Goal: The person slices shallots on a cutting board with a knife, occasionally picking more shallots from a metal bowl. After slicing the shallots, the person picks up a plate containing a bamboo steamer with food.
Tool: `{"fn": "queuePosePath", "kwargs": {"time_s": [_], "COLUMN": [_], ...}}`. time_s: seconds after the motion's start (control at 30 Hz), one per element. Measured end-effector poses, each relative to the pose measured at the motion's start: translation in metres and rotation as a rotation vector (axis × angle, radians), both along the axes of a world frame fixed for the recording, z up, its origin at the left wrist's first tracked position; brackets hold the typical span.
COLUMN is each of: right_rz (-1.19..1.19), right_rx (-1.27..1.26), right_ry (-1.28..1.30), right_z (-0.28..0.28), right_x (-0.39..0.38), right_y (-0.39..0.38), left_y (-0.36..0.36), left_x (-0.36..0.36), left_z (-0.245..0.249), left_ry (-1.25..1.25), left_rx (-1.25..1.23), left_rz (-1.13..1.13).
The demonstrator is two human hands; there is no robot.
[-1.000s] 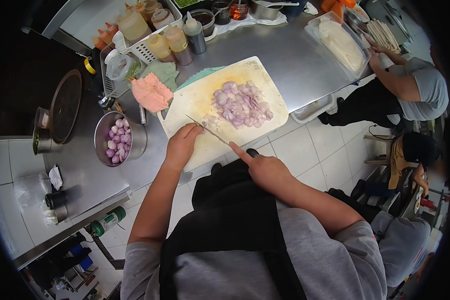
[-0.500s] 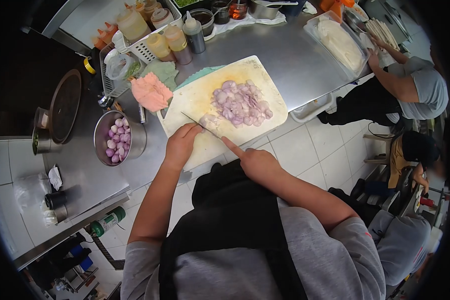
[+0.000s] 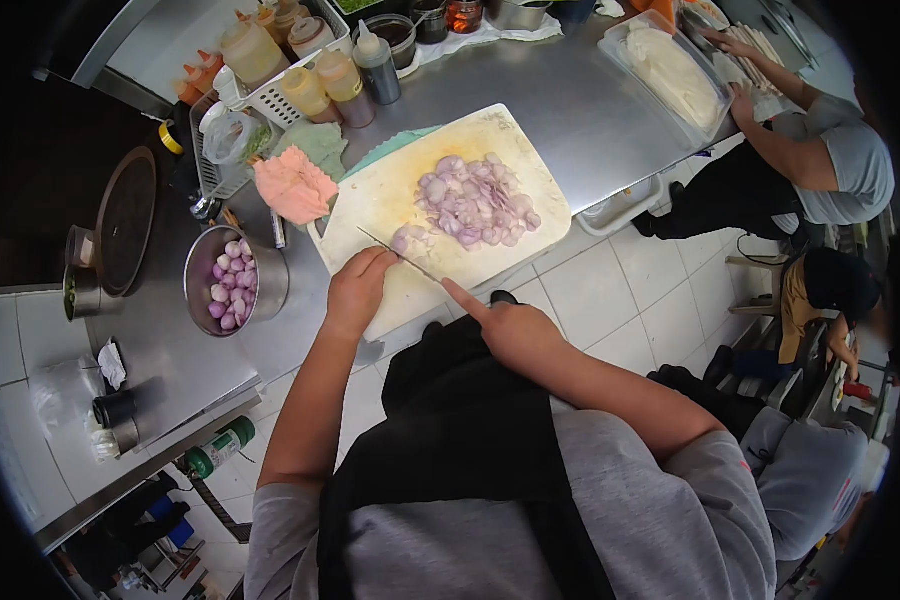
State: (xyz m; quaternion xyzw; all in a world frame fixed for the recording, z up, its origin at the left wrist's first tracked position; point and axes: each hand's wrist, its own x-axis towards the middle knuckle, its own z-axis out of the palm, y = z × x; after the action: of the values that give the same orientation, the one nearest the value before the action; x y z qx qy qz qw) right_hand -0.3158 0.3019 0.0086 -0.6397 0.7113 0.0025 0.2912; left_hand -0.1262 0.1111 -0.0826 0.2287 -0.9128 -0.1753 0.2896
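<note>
My right hand grips a knife, its index finger stretched along the top of the blade. The blade lies slantwise across the near part of a white cutting board. Curled fingers of my left hand press a shallot against the board beside the blade; the shallot is mostly hidden under them. A few fresh slices lie just past the knife. Farther up the board spreads a pile of sliced purple shallots. To the left, a steel pot holds several whole peeled shallots.
Pink cloth and green cloth lie left of the board. Sauce bottles and a white basket stand behind. A tub of dough sits at the far right, near a co-worker. Other people are at lower right.
The knife and both hands stay in nearly the same place at the board. A few more slices show past the blade. The co-worker's far hand has shifted up. The whole view has shifted slightly.
</note>
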Motion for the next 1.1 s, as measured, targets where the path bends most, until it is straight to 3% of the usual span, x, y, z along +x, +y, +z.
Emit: {"fn": "queuePosePath", "kwargs": {"time_s": [0.37, 0.43, 0.63, 0.73, 1.1], "right_rz": [-0.007, 0.001, 0.008, -0.004, -0.012], "right_rx": [-0.075, 0.094, -0.08, 0.044, -0.045], "right_ry": [-0.013, -0.023, -0.035, -0.037, -0.037], "right_z": [0.009, 0.026, -0.008, 0.02, -0.007], "right_x": [-0.001, -0.004, -0.001, -0.003, 0.003], "right_y": [-0.001, 0.002, -0.011, -0.002, -0.006], "left_y": [-0.001, -0.002, -0.001, -0.002, 0.001], "left_x": [0.002, 0.001, 0.002, 0.003, 0.001], "left_z": [0.001, -0.001, -0.002, -0.002, 0.001], "left_ry": [0.007, 0.015, 0.015, 0.002, 0.047], "left_rx": [0.0, -0.016, -0.015, -0.01, 0.035], "left_rz": [0.009, -0.005, 0.006, 0.005, 0.017]}}
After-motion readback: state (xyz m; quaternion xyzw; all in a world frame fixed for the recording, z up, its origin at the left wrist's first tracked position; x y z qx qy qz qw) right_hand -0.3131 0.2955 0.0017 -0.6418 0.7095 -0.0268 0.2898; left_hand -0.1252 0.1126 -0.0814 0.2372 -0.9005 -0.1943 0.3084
